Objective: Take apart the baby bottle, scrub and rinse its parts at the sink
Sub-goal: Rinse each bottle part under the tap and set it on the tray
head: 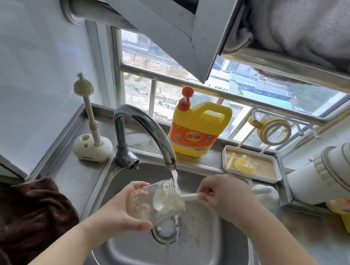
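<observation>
Steel sink point(210, 263) below both hands, tap point(148, 129) running just above. Left hand point(122, 211) wrapped round clear bottle point(151, 201), tilted under stream. Right hand point(226, 193) pinches white brush handle point(189, 197), brush head inside bottle.

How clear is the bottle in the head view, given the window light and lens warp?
Head view: daylight from the window backlights the scene; the clear bottle is soft and see-through, with the brush inside; wide-angle warp bends the faucet and the edges.
</observation>
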Tool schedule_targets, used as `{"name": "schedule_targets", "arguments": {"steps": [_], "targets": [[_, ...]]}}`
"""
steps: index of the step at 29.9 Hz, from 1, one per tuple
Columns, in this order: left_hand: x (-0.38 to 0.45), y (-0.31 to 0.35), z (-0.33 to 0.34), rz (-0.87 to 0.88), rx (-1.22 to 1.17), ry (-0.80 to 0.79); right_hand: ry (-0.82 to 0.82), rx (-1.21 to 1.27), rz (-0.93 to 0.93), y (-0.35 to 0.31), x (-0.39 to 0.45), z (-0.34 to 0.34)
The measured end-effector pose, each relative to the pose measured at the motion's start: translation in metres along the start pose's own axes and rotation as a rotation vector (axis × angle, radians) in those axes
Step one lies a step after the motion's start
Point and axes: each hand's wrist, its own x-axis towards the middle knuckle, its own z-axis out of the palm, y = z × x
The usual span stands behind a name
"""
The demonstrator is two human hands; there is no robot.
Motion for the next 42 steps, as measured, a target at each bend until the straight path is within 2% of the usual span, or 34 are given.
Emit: {"name": "schedule_targets", "arguments": {"steps": [3,7,10,17,19,22,24,26,28,31,34,37,39,42], "targets": [[0.004,0.001,0.004,0.018,-0.037,-0.002,0.122,-0.073,-0.109,-0.016,0.004,0.013],[0.004,0.002,-0.004,0.038,-0.012,0.041,0.174,-0.049,-0.023,0.005,0.005,0.0],[0.006,0.003,0.003,0.041,-0.031,0.047,0.251,-0.071,-0.073,0.001,0.008,0.003],[0.009,0.004,-0.001,0.055,0.063,0.04,0.102,-0.009,0.007,0.001,0.009,0.002],[0.012,0.006,0.007,0.087,0.087,0.039,0.039,0.102,-0.004,-0.01,0.009,0.01],[0.014,0.009,0.012,0.123,0.139,0.065,-0.03,0.396,0.046,-0.011,0.011,0.02],[0.013,0.012,0.017,0.116,0.182,0.104,-0.037,0.481,0.075,-0.009,0.009,0.025],[0.011,0.013,0.019,0.062,0.202,0.06,-0.039,0.494,0.077,-0.009,0.006,0.03],[0.01,0.012,0.016,-0.029,0.076,-0.043,-0.044,0.457,0.077,-0.008,0.003,0.032],[0.016,0.02,0.012,-0.281,-0.394,-0.078,-0.006,0.354,0.054,-0.009,-0.002,0.03],[0.022,0.019,0.01,-0.409,-0.441,-0.097,0.063,0.248,-0.004,-0.018,-0.006,0.026],[0.019,0.022,0.011,-0.319,-0.395,-0.033,0.067,0.193,-0.024,-0.017,-0.01,0.022],[0.017,0.02,0.005,-0.227,-0.356,0.01,0.05,0.054,-0.016,-0.007,-0.014,0.017],[0.017,0.02,0.006,-0.16,-0.328,-0.019,0.141,-0.06,0.004,0.006,-0.014,0.01]]}}
